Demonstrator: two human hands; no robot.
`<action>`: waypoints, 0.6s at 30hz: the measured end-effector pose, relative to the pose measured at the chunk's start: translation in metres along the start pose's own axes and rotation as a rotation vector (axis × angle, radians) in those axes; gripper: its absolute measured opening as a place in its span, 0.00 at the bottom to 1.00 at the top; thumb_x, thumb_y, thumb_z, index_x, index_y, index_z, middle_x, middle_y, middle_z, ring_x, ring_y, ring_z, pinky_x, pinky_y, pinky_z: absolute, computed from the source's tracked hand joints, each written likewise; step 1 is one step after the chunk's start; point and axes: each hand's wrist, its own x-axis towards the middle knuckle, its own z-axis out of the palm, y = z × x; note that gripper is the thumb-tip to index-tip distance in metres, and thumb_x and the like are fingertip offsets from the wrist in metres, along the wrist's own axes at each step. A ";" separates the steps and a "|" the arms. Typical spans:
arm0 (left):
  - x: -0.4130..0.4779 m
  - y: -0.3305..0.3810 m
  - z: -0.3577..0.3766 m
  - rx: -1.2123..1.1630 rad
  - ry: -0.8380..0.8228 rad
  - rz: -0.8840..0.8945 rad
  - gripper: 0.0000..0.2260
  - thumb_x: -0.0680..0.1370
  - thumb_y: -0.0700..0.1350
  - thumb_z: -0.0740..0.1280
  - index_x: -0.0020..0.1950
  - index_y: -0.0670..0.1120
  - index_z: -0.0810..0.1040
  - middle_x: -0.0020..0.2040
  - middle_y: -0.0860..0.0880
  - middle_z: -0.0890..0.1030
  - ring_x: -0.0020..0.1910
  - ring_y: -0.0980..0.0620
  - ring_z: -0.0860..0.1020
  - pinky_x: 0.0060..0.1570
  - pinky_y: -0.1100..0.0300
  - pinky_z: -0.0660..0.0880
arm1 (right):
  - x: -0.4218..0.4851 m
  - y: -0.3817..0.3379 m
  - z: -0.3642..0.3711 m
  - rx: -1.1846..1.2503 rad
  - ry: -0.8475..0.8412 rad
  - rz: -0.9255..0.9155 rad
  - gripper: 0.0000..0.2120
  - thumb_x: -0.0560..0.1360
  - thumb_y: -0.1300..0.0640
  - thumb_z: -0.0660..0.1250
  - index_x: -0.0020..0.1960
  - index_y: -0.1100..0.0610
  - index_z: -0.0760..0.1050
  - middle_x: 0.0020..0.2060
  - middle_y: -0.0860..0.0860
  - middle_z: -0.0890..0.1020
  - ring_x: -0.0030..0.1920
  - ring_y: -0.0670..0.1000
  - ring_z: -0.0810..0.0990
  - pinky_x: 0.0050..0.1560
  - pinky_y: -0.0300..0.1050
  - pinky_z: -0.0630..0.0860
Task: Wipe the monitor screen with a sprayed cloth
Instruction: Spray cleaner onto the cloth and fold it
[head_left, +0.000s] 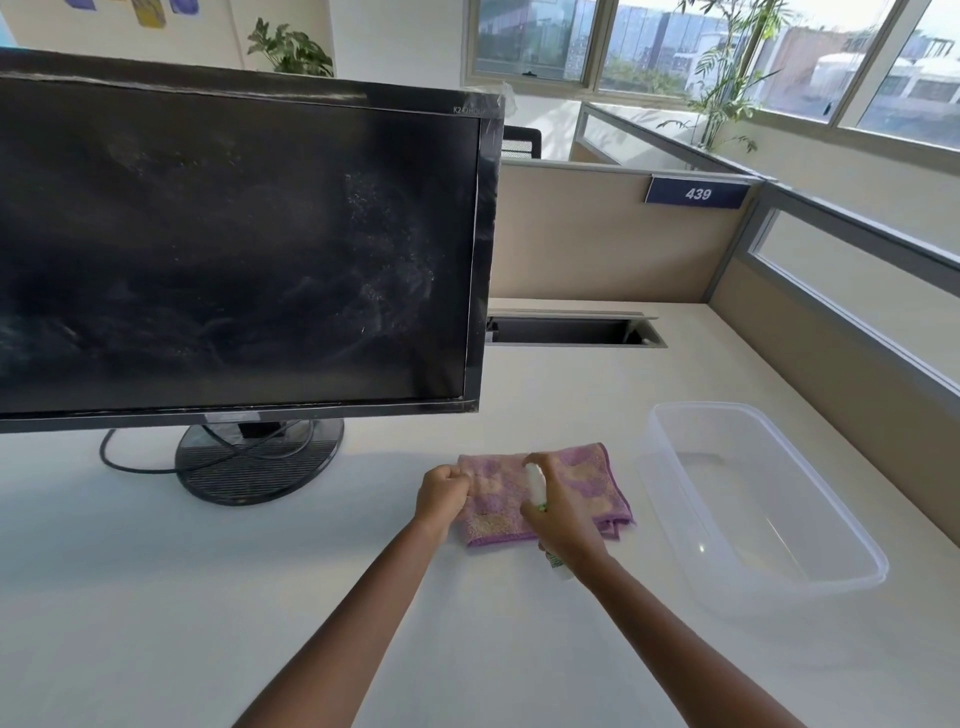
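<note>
A black monitor (234, 249) stands at the left on a round base; its dark screen shows dusty smears and specks. A folded pink and purple cloth (587, 483) lies flat on the white desk in front of me. My left hand (441, 493) is closed on the cloth's left edge. My right hand (558, 525) holds a small white spray bottle (536, 486) over the cloth, nozzle pointing away from me, a finger on its top. The bottle's lower end with a green label pokes out under my wrist.
An empty clear plastic tub (779, 431) sits right of the cloth. A black cable (124, 462) loops by the monitor base (260, 462). A cable slot (571, 330) opens in the desk behind. Beige partitions border the desk at the back and right.
</note>
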 end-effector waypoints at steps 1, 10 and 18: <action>0.001 -0.001 0.000 0.011 0.013 -0.002 0.10 0.77 0.38 0.58 0.36 0.45 0.71 0.34 0.47 0.72 0.31 0.50 0.68 0.35 0.59 0.65 | 0.001 0.000 -0.001 0.018 0.019 0.014 0.21 0.73 0.65 0.60 0.61 0.47 0.62 0.39 0.56 0.76 0.27 0.50 0.72 0.26 0.44 0.72; 0.001 -0.003 0.005 0.147 0.092 0.030 0.11 0.76 0.38 0.59 0.56 0.39 0.75 0.57 0.41 0.78 0.56 0.42 0.75 0.53 0.54 0.72 | 0.008 0.019 -0.042 -0.193 0.181 0.051 0.25 0.72 0.64 0.60 0.66 0.49 0.62 0.36 0.55 0.75 0.33 0.55 0.73 0.33 0.44 0.66; -0.001 -0.002 0.009 0.208 0.115 0.022 0.11 0.76 0.39 0.59 0.56 0.40 0.75 0.60 0.41 0.76 0.59 0.42 0.74 0.57 0.52 0.71 | 0.004 0.037 -0.056 -0.310 0.255 0.105 0.21 0.74 0.64 0.58 0.65 0.51 0.61 0.31 0.55 0.74 0.32 0.58 0.73 0.32 0.45 0.69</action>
